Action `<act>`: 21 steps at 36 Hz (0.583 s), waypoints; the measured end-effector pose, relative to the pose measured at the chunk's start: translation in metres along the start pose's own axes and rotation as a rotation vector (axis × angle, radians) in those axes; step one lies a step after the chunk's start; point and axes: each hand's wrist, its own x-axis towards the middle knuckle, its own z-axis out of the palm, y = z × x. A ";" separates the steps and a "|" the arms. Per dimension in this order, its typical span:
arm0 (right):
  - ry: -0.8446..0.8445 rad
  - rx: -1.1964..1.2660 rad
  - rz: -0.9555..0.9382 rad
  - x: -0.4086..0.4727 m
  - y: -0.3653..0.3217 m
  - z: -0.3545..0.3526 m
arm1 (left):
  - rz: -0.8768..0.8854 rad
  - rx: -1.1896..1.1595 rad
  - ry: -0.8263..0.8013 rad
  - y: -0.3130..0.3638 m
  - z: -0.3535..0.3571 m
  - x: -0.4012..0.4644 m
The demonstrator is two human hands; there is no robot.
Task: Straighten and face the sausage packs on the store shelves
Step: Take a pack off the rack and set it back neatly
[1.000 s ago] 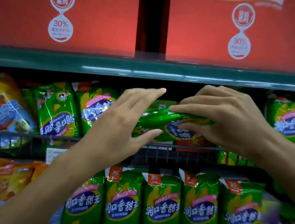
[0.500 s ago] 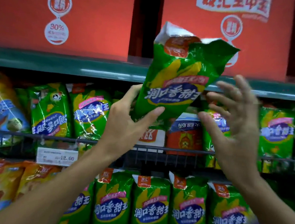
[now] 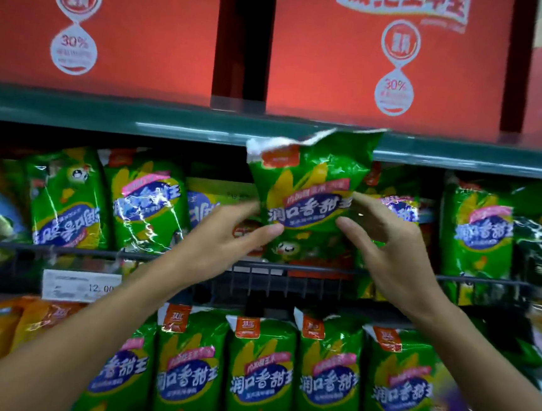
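A: What are you holding there?

B: You've got a glossy green plastic sausage pack [image 3: 307, 189] with yellow corn art, a blue label band and a red top tab. It stands upright, label facing you, tilted slightly, above the wire front rail of the middle shelf [image 3: 472, 282].

A: And the others?

B: More green packs [image 3: 145, 204] stand on that shelf either side of it, some leaning. Below, a row of matching green packs [image 3: 258, 374] stands upright, side by side, labels forward.

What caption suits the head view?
Both hands, left and right, hold a green sausage pack upright above the wire shelf.
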 end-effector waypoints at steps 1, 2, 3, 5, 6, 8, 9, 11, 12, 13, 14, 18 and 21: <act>-0.048 0.037 0.055 0.000 0.003 0.000 | -0.018 -0.007 0.013 -0.001 0.004 0.000; -0.091 0.078 0.125 0.000 0.003 -0.001 | -0.042 -0.009 0.041 -0.002 0.007 0.000; -0.129 0.103 0.191 0.002 0.005 -0.001 | -0.069 -0.003 0.071 -0.002 0.009 0.002; -0.197 0.076 0.254 0.004 0.004 -0.002 | -0.113 -0.005 0.073 -0.003 0.013 0.006; -0.230 0.033 0.251 0.004 0.003 -0.003 | -0.142 -0.012 0.040 -0.004 0.013 0.007; -0.281 -0.092 0.224 0.005 0.001 -0.002 | -0.215 0.036 -0.053 -0.006 0.012 0.008; -0.306 -0.154 0.217 0.005 -0.001 -0.001 | -0.249 0.084 -0.092 -0.008 0.011 0.008; -0.369 -0.227 0.229 0.007 -0.004 0.002 | -0.297 0.169 -0.139 -0.011 0.008 0.008; -0.398 -0.235 0.241 0.007 -0.006 0.003 | -0.310 0.197 -0.150 -0.011 0.007 0.008; -0.417 -0.244 0.250 0.008 -0.008 0.003 | -0.320 0.215 -0.155 -0.010 0.006 0.009; -0.424 -0.263 0.254 0.008 -0.009 0.004 | -0.327 0.224 -0.157 -0.009 0.005 0.009; -0.404 -0.306 0.250 0.008 -0.010 0.007 | -0.346 0.162 -0.133 -0.004 0.008 0.008; -0.370 -0.306 0.266 0.011 -0.009 0.009 | -0.329 0.132 -0.003 0.001 0.013 0.008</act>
